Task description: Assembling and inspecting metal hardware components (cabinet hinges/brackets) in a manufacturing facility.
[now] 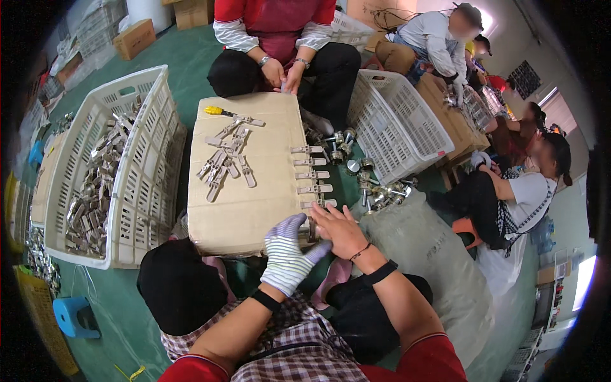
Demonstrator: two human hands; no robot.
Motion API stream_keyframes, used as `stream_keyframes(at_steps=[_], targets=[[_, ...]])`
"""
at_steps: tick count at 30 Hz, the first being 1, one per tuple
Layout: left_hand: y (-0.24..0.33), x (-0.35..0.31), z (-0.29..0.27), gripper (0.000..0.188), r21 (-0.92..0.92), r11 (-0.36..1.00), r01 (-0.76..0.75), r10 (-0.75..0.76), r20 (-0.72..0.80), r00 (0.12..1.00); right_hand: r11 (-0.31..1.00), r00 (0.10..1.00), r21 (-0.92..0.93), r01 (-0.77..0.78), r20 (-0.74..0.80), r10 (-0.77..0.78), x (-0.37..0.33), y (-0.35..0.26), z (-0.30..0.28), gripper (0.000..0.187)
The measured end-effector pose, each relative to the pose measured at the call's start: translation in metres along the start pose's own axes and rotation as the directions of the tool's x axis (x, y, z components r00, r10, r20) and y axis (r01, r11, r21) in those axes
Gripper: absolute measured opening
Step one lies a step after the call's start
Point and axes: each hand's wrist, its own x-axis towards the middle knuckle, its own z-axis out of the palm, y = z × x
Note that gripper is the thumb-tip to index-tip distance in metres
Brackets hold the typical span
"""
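Clips [316, 189] line the right edge of a carton [273, 134] just beyond the hands: the gloved left hand [287, 256] has its fingers extended and thumb apart, while the bare right hand [340, 233] has its fingers straight and spread, though I cannot tell whether either touches a clip. A grey bag [429, 251] lies right of the right hand, and beyond it are metal fittings [353, 167]. Farther up the carton lie a loose clip pile [237, 141] and a yellow-handled tool [215, 111], between two white crates [149, 184], with a seated person [273, 22] opposite
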Motion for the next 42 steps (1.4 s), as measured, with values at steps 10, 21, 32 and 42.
stream_keyframes(at_steps=[10, 21, 32, 42], targets=[[-0.012, 0.016, 0.016, 0.078, 0.321, 0.925, -0.205, 0.089, 0.342, 0.936, 0.968, 0.999, 0.251, -0.023, -0.033, 0.032, -0.005, 0.002, 0.003, 0.057], [-0.020, -0.001, 0.015, 0.060, 0.296, 0.876, -0.381, 0.259, 0.376, 0.889, 0.639, 0.782, 0.690, -0.341, -0.168, 0.600, -0.001, 0.036, 0.014, 0.037], [-0.023, 0.002, 0.017, 0.053, 0.265, 0.877, -0.401, 0.310, 0.327, 0.893, 0.368, 0.775, 0.838, -0.402, 0.098, 0.624, 0.013, 0.049, 0.040, 0.014], [-0.028, -0.002, 0.018, 0.058, 0.258, 0.883, -0.393, 0.297, 0.341, 0.892, 0.644, 0.827, 0.751, -0.149, -0.262, 0.497, 0.008, 0.029, 0.025, 0.008]])
